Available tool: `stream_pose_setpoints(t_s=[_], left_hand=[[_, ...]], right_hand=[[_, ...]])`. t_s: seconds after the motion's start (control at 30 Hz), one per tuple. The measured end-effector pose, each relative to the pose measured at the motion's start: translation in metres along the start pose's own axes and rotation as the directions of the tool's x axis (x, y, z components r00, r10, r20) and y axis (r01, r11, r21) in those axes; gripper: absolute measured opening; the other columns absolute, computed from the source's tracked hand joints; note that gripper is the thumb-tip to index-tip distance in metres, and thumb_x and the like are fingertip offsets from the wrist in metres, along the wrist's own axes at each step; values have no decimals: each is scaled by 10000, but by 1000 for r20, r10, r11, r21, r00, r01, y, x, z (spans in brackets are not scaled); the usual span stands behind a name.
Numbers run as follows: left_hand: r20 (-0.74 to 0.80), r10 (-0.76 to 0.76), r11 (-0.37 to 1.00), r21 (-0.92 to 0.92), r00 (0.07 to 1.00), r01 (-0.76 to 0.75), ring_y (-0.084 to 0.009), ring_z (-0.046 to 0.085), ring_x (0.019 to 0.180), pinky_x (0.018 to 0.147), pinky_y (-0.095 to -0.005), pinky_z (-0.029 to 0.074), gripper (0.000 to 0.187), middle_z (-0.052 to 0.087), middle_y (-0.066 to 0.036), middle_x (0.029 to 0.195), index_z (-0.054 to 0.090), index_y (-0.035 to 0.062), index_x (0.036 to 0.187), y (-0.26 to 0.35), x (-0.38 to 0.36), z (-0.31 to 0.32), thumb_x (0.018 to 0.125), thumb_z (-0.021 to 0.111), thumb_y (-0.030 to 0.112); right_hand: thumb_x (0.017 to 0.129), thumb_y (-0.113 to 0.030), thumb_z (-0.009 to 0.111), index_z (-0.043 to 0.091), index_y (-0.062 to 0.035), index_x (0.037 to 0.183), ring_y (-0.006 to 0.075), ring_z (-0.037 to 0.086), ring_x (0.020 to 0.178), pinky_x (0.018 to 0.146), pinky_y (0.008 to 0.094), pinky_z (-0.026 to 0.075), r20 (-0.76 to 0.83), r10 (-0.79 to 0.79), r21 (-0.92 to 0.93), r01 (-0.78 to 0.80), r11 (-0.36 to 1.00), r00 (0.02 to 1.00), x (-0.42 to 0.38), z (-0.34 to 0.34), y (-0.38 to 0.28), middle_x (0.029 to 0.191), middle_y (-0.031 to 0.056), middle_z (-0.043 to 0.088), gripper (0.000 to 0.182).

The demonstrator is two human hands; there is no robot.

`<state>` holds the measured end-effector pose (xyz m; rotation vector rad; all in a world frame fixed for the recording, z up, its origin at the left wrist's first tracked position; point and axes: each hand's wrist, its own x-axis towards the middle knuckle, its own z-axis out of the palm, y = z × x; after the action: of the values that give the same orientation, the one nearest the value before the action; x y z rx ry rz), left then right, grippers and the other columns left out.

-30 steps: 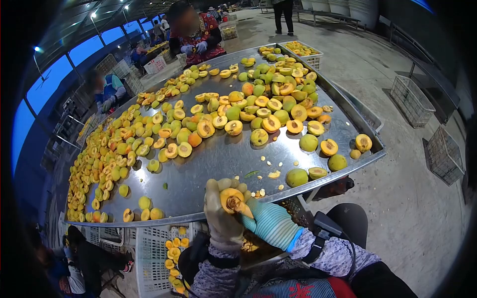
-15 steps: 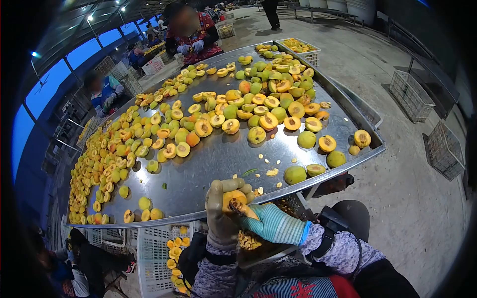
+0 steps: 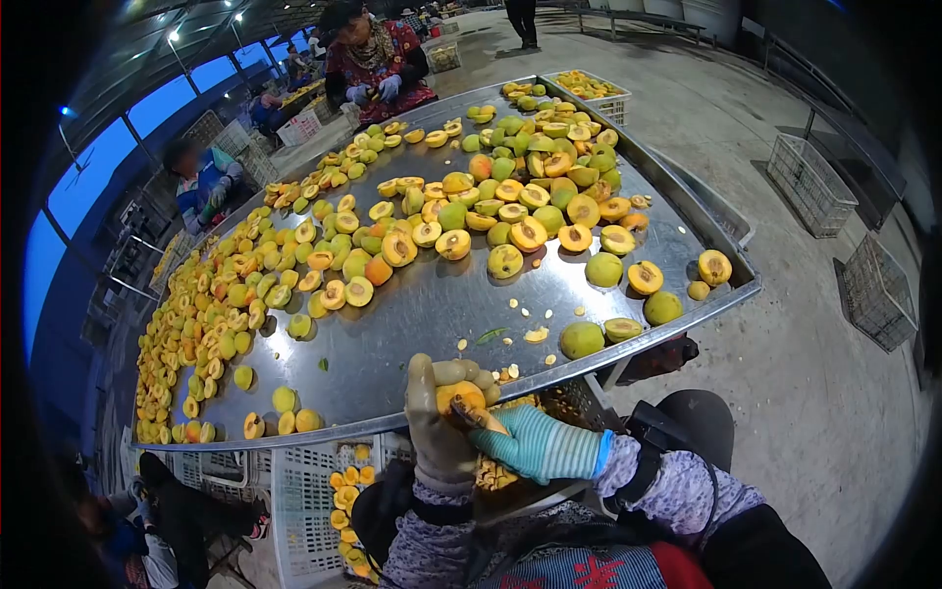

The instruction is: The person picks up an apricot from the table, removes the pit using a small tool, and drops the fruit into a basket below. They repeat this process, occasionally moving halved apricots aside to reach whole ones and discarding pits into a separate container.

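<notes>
My left hand [image 3: 437, 412], in a soiled pale glove, is closed around a yellow peach half [image 3: 461, 398] above the near table edge. Closed in a teal striped glove, my right hand [image 3: 535, 442] grips a small tool [image 3: 483, 420] with a tan handle and dark end. The tool's dark end is against the cut face of the fruit; its exact shape is hidden. Beyond my hands, a metal table [image 3: 392, 339] carries many halved and whole-looking peaches [image 3: 528, 234]. Below my hands, a container [image 3: 589, 402] holds brownish-yellow pieces, partly covered by my right arm.
A white crate [image 3: 294, 520] with peach halves stands at the lower left. Another filled crate [image 3: 594, 86] is at the table's far corner. Grey crates [image 3: 810, 187] stand on the floor at right. Co-workers [image 3: 378, 69] sit at the far side and left.
The peach half and tool stay in my hands with only a slight shift. The co-worker across the table has raised their hands slightly. The whole view has tilted a little.
</notes>
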<state>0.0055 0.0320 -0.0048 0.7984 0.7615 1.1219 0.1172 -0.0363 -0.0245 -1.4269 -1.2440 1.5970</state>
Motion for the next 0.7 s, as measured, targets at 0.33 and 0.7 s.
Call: stream_pose_setpoints(t_s=[0.33, 0.7], left_hand=[[67, 114, 909, 395, 991, -131, -210, 595, 575, 641, -294, 505, 640, 644, -151, 658, 657, -25, 765, -3, 2, -4, 1029, 363, 479], [-193, 359, 907, 303, 913, -292, -96, 416, 472, 425, -253, 339, 391, 445, -6, 593, 535, 128, 774, -37, 6, -5, 1006, 518, 442]], right_hand=[[973, -350, 553, 658, 7, 997, 386, 685, 815, 744, 462, 539, -117, -54, -64, 46, 997, 992, 8, 11, 30, 825, 233, 681, 372], [878, -249, 564, 625, -85, 996, 232, 574, 711, 645, 366, 497, -94, -656, -185, 635, 750, 749, 53, 22, 78, 830, 73, 645, 211]])
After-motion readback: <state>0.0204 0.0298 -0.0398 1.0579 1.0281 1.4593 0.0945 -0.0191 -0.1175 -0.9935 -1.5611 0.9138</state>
